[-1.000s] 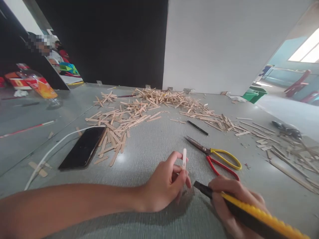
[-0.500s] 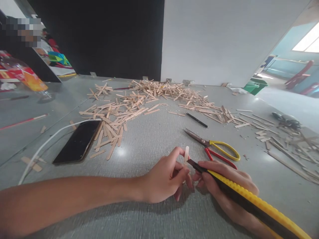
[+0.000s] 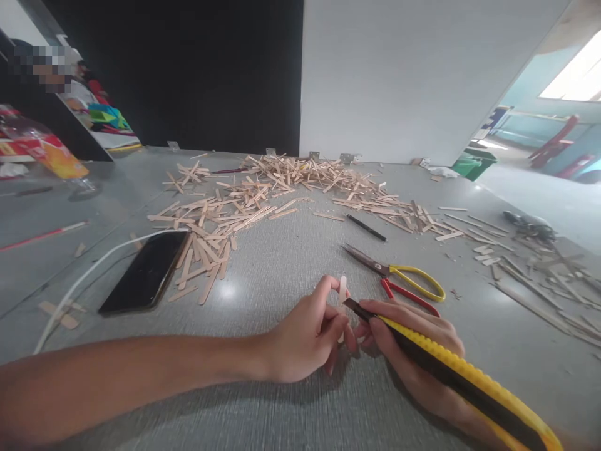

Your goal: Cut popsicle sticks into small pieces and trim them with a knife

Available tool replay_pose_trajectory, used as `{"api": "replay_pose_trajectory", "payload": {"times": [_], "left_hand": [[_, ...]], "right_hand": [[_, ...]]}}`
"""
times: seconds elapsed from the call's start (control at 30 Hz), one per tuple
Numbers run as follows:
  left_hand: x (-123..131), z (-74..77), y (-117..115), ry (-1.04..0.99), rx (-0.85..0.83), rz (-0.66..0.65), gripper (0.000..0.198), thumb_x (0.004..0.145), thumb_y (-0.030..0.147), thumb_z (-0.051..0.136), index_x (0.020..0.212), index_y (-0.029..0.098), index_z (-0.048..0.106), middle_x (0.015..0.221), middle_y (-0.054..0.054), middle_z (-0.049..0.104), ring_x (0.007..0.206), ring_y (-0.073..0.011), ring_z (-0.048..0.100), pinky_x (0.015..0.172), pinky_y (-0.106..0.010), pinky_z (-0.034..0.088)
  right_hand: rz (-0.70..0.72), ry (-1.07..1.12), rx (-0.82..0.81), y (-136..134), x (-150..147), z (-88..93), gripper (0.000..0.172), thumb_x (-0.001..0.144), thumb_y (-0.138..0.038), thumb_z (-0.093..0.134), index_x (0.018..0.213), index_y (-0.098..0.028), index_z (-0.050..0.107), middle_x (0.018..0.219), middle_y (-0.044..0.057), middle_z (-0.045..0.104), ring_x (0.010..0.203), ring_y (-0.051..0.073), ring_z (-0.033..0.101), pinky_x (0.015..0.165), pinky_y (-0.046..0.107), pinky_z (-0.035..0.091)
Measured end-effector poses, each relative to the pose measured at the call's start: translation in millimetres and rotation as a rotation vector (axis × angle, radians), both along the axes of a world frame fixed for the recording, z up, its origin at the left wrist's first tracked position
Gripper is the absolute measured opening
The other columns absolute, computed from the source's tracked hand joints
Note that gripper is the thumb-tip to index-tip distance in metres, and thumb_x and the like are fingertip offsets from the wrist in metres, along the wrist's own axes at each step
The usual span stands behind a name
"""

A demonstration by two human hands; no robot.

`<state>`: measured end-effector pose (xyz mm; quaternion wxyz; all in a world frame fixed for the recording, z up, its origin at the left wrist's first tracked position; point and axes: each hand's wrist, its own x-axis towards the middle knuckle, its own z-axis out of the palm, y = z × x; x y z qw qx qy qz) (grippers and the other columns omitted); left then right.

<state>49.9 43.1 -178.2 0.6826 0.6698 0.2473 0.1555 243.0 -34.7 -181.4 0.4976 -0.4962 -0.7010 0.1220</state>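
My left hand point(image 3: 312, 332) pinches a small wooden popsicle stick point(image 3: 343, 288) upright between its fingers, with the rounded tip poking out on top. A yellow and black utility knife point(image 3: 441, 363) lies in the closed grip of my right hand point(image 3: 413, 351). Its short blade touches or almost touches the stick's side; which of the two I cannot tell. The lower part of the stick is partly hidden by my left fingers. Just beyond my right hand rest scissors point(image 3: 385, 269) with one yellow and one red handle, blades pointing away to the left.
Loose popsicle sticks point(image 3: 253, 194) are heaped toward the back panel. A phone point(image 3: 145, 272) with a white cable lies left, near a tipped plastic bottle point(image 3: 56, 153). A black pen point(image 3: 366, 227) is behind the scissors. Cut wooden strips point(image 3: 530, 282) litter the right side. A person sits far left.
Both hands, the stick and the knife appear slightly further left, as the whole view has shifted a little. The knife blade stays by the stick, and both grips are unchanged.
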Motion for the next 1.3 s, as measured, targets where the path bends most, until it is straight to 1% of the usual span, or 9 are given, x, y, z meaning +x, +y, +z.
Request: {"api": "replay_pose_trajectory", "payload": {"times": [0.13, 0.33, 0.53, 0.63, 0.8, 0.9, 1.0, 1.07, 1.3], "left_hand": [[1, -1.1, -1, 0.01, 0.023, 0.025, 0.007, 0.11, 0.028, 0.037, 0.111, 0.027, 0.03, 0.081, 0.006, 0.063, 0.043, -0.0053, 0.052, 0.043, -0.015, 0.039], [-1, -2.7, -2, 0.013, 0.052, 0.025, 0.009, 0.11, 0.031, 0.038, 0.112, 0.028, 0.03, 0.083, 0.006, 0.061, 0.045, -0.006, 0.054, 0.042, -0.015, 0.038], [-1, 0.1, -2, 0.006, 0.048, 0.014, 0.013, 0.11, 0.034, 0.04, 0.114, 0.028, 0.03, 0.081, 0.006, 0.06, 0.045, -0.006, 0.053, 0.042, -0.015, 0.038], [0, -0.9, 0, -0.001, 0.03, 0.017, 0.014, 0.11, 0.036, 0.039, 0.114, 0.028, 0.029, 0.081, 0.006, 0.061, 0.045, -0.006, 0.053, 0.041, -0.014, 0.038], [-1, -2.7, 1, -0.011, -0.001, 0.026, 0.013, 0.11, 0.034, 0.04, 0.115, 0.028, 0.029, 0.081, 0.006, 0.063, 0.043, -0.0052, 0.053, 0.041, -0.013, 0.038], [-1, -2.8, 0, -0.021, 0.002, 0.052, 0.016, 0.111, 0.039, 0.039, 0.12, 0.027, 0.034, 0.082, 0.005, 0.063, 0.045, -0.0065, 0.055, 0.04, -0.014, 0.038], [-1, -4.0, 1, -0.049, 0.027, 0.105, 0.029, 0.11, 0.049, 0.038, 0.128, 0.026, 0.041, 0.089, 0.002, 0.061, 0.053, -0.0088, 0.06, 0.042, -0.017, 0.043], [0, -5.2, 1, -0.074, 0.042, 0.142, 0.035, 0.109, 0.052, 0.04, 0.13, 0.025, 0.047, 0.09, 0.001, 0.06, 0.058, -0.0098, 0.062, 0.046, -0.018, 0.047], [3, -6.3, 1, -0.114, 0.021, 0.271, 0.035, 0.103, 0.05, 0.057, 0.127, 0.024, 0.062, 0.091, 0.001, 0.057, 0.06, -0.0115, 0.067, 0.05, -0.023, 0.056]], "right_hand": [[0.019, 0.06, -0.043, 1, -4, -0.5, 0.021, 0.098, -0.017, 0.064, 0.111, -0.029, 0.074, 0.074, -0.007, 0.077, 0.055, 0.009, 0.071, 0.058, 0.018, 0.057], [0.055, 0.106, -0.089, 3, -7, 6.0, 0.017, 0.098, -0.018, 0.063, 0.106, -0.025, 0.075, 0.069, -0.006, 0.076, 0.053, 0.009, 0.069, 0.055, 0.018, 0.057], [0.052, 0.039, -0.035, 2, -2, 7.3, 0.018, 0.099, -0.018, 0.06, 0.11, -0.026, 0.073, 0.068, -0.006, 0.077, 0.051, 0.011, 0.07, 0.052, 0.019, 0.057], [0.017, 0.005, -0.012, 2, 0, 6.4, 0.018, 0.099, -0.018, 0.061, 0.109, -0.027, 0.073, 0.07, -0.006, 0.077, 0.053, 0.011, 0.072, 0.053, 0.02, 0.057], [0.013, -0.003, -0.01, 4, 0, 5.1, 0.018, 0.099, -0.018, 0.062, 0.11, -0.028, 0.072, 0.071, -0.006, 0.078, 0.058, 0.012, 0.075, 0.055, 0.018, 0.057], [0.019, -0.008, -0.016, 5, 0, 3.9, 0.018, 0.099, -0.019, 0.062, 0.11, -0.028, 0.073, 0.072, -0.006, 0.078, 0.057, 0.011, 0.073, 0.057, 0.02, 0.057], [0.021, 0.021, -0.019, 5, 0, 2.2, 0.018, 0.1, -0.02, 0.063, 0.112, -0.029, 0.072, 0.072, -0.007, 0.077, 0.055, 0.011, 0.072, 0.058, 0.021, 0.057], [0.02, 0.04, -0.031, 6, 1, 0.9, 0.019, 0.1, -0.02, 0.063, 0.113, -0.029, 0.072, 0.073, -0.007, 0.077, 0.054, 0.01, 0.071, 0.059, 0.02, 0.057], [-0.007, 0.041, -0.07, 6, 2, -6.0, 0.023, 0.1, -0.023, 0.063, 0.121, -0.03, 0.071, 0.073, -0.006, 0.074, 0.054, 0.011, 0.069, 0.057, 0.023, 0.056]]}}
